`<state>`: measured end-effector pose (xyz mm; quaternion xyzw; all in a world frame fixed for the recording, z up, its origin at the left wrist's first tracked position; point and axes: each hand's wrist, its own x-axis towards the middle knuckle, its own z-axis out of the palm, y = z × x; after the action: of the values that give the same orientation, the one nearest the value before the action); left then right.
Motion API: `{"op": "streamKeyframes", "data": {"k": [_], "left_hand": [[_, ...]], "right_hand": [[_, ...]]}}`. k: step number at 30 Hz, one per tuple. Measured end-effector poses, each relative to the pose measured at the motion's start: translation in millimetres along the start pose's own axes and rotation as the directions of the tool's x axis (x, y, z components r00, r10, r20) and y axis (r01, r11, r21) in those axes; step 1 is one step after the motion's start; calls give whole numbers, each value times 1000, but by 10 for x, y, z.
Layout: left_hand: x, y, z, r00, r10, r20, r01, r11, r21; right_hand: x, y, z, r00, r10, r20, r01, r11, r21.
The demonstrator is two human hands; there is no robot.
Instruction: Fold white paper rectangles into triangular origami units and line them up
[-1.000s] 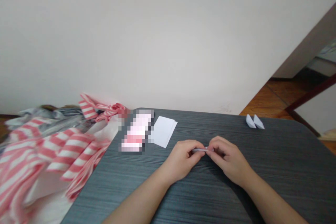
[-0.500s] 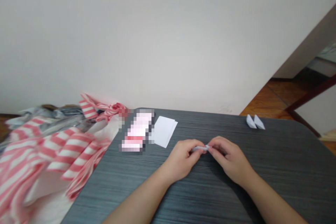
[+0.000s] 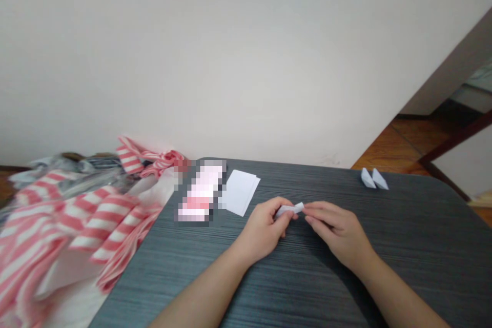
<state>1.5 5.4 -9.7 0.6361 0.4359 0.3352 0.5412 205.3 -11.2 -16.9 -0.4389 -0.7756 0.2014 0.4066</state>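
A small folded white paper (image 3: 289,209) is pinched in my left hand (image 3: 265,225), thumb on the near side and fingers behind it. Part of the paper is hidden by those fingers, and its narrow end points right. My right hand (image 3: 338,225) is at that end, its fingers stretched out and the thumb a little apart below them. The index fingertip is at the paper's tip; whether it touches, I cannot tell. Behind my left hand lie white paper sheets (image 3: 240,192), overlapping on the dark table (image 3: 292,282).
Two folded white paper pieces (image 3: 374,179) stand side by side at the table's far right. A blurred-out phone-like object (image 3: 202,189) lies left of the sheets. Beyond the left edge, striped red and white cloth (image 3: 92,225) is heaped. A pale wall (image 3: 246,61) rises behind.
My right fingers have loosened from the folded paper, and its right end now shows and tilts upward. My left hand has kept its hold. The other things have stayed put.
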Motion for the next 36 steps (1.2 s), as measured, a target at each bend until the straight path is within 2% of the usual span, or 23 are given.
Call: {"op": "streamKeyframes", "data": {"k": [18, 24, 36], "left_hand": [[1, -71, -12, 1000, -11, 12, 12, 1000, -23], [5, -30, -3, 1000, 3, 21, -4, 1000, 22], [-7, -2, -22, 995, 81, 49, -87, 989, 122]], "right_hand": [[8, 6, 8, 999, 10, 39, -10, 1000, -3], [23, -15, 4, 995, 67, 69, -68, 998, 8], [46, -39, 10, 992, 78, 99, -80, 997, 20]]}}
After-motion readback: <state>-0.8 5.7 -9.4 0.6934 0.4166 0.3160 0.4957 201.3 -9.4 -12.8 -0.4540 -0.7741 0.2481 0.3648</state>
